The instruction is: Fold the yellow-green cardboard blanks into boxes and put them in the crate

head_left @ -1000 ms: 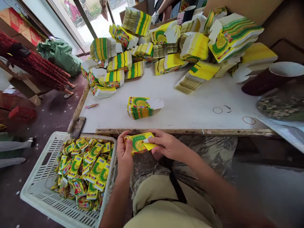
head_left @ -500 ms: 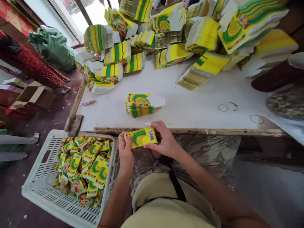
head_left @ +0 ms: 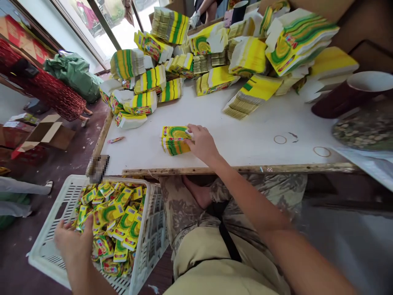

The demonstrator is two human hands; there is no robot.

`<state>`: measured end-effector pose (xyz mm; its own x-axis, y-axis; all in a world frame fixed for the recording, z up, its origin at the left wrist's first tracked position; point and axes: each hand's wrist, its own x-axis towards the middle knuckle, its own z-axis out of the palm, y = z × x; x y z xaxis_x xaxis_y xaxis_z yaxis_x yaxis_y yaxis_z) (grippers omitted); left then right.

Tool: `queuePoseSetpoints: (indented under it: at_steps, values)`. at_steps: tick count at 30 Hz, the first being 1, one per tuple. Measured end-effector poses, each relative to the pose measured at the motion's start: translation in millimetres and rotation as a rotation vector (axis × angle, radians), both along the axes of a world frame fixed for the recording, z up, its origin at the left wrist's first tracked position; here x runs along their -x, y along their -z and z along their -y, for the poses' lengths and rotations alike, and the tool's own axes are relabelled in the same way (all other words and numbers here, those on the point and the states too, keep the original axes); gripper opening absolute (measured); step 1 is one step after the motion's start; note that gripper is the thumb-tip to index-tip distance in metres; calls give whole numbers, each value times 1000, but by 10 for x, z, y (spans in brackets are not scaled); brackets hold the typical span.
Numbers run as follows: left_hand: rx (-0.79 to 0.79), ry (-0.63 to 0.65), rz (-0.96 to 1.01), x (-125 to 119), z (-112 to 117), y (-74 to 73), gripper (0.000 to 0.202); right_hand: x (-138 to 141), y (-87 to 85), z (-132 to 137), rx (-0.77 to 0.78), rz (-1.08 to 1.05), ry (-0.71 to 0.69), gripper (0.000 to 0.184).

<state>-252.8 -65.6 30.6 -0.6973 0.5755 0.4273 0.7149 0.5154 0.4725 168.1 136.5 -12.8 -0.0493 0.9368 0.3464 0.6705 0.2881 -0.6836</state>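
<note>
Half-curled right hand (head_left: 203,143), grip unclear, masks the right end of the carton stack (head_left: 174,141); spread, empty left hand (head_left: 73,241) obscures part of the near-left crate (head_left: 145,221).

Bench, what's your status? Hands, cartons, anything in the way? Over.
Left hand over the basket of yellow boxes, fingers open. Right hand touching the carton stack at its right end. Slim packet lies left of it, not in the way.

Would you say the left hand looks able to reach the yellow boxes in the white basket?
Probably yes: the left hand is open over the white basket, and nothing covers the yellow boxes beside it.
</note>
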Motion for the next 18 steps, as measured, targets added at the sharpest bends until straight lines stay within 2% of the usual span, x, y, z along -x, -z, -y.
queuePoseSetpoints:
  at_steps: [2,3,5,7,9,11,13,16,18]
  values:
    - [-26,-73,33,2,35,46,65,51,7,-145,61,111,32,33]
    - [-50,-40,111,-95,14,89,63,75,9,-184,73,132,32,31]
    - [-67,131,308,-429,-99,198,59,105,-1,-206,68,143,34,31]
    - [-45,343,491,-863,-273,317,58,116,-34,-162,43,128,45,35]
    - [-58,528,687,-1315,-462,420,55,131,-77,-43,0,15,22,41]
    - [-111,726,895,-1736,-629,485,61,186,-102,163,-3,-186,-89,45]
    - [-283,853,1137,-2089,-763,491,69,292,-86,442,91,-401,-278,46]
    - [-618,813,1363,-2436,-911,396,62,497,-3,883,349,-739,-526,43]
    - [-779,735,1403,-2533,-981,309,54,605,49,1100,451,-893,-585,48]
